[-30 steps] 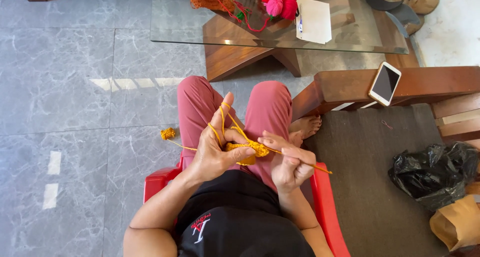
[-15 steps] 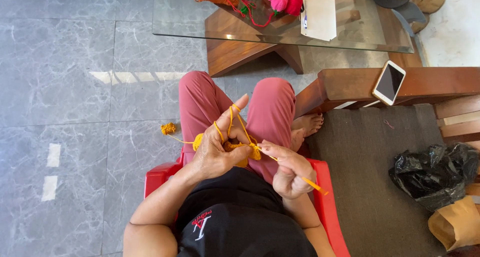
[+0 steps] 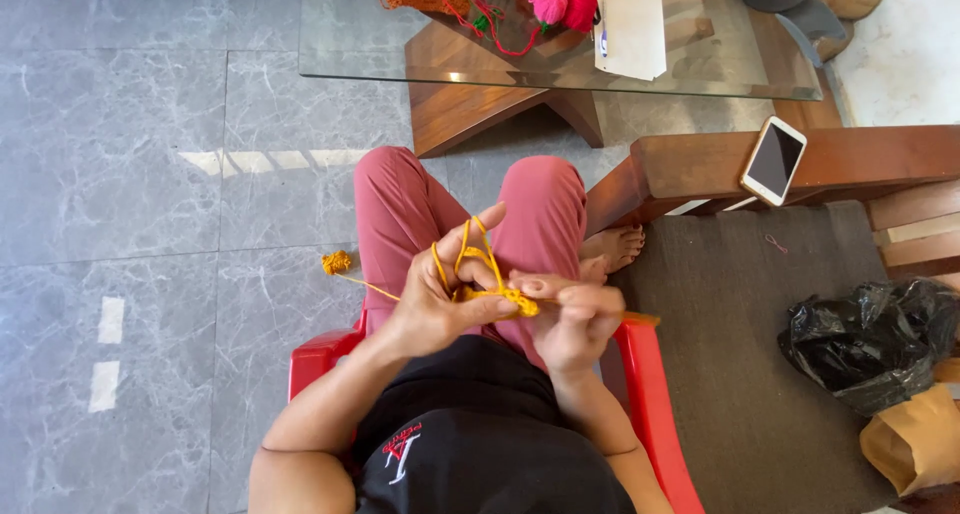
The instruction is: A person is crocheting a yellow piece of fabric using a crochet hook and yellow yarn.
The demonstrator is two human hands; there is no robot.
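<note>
Grey tile floor (image 3: 150, 174) under a red chair (image 3: 655, 404), seated person's left hand (image 3: 440, 304) looped with yellow yarn (image 3: 480, 249) and pinching a small yellow crochet piece (image 3: 515, 299) over the lap, right hand (image 3: 575, 324) closed on a hook (image 3: 640, 318).

Soft daylight is filling the scene, bright and even. A pale streak of sun is lying across the floor (image 3: 130, 174), and the glass table (image 3: 700, 69) is reflecting its surroundings with mild glare. Shadows are staying faint. The wide lens is bending lines near the edges. The right hand (image 3: 575, 319) is blurring slightly; the rest is staying sharp.
</note>
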